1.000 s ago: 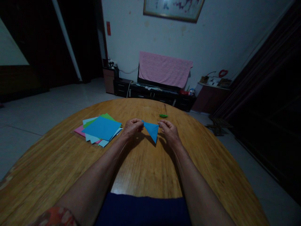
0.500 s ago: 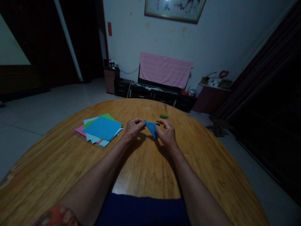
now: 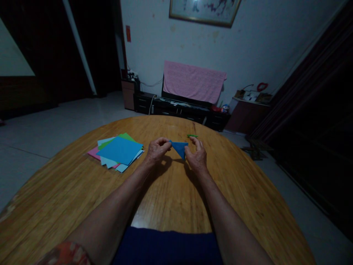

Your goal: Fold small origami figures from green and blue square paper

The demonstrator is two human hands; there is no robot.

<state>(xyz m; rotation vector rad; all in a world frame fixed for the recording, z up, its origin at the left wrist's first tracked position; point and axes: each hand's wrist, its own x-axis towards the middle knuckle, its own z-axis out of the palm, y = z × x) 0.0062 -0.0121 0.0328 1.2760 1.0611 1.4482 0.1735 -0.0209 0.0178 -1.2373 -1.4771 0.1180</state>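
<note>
A small folded piece of blue paper [image 3: 179, 148], shaped like a triangle pointing down, is held just above the table. My left hand [image 3: 158, 149] pinches its left corner between thumb and fingertips. At the right edge, the thumb of my right hand [image 3: 197, 154] rests against the paper, while the index finger is raised and spread away from it. Behind the right fingertips lies a small green folded paper piece [image 3: 192, 135], partly covered by them.
A fanned stack of square coloured paper [image 3: 121, 150], blue on top, lies to the left on the round wooden table [image 3: 171, 198]. Beyond the table's far edge stand a low black cabinet [image 3: 179, 110] and a screen draped with a pink towel [image 3: 194, 81].
My right index finger has lifted away from the paper's top edge and now overlaps the green piece. The blue paper has turned slightly, and its dark right flap no longer shows. My left hand keeps its pinch.
</note>
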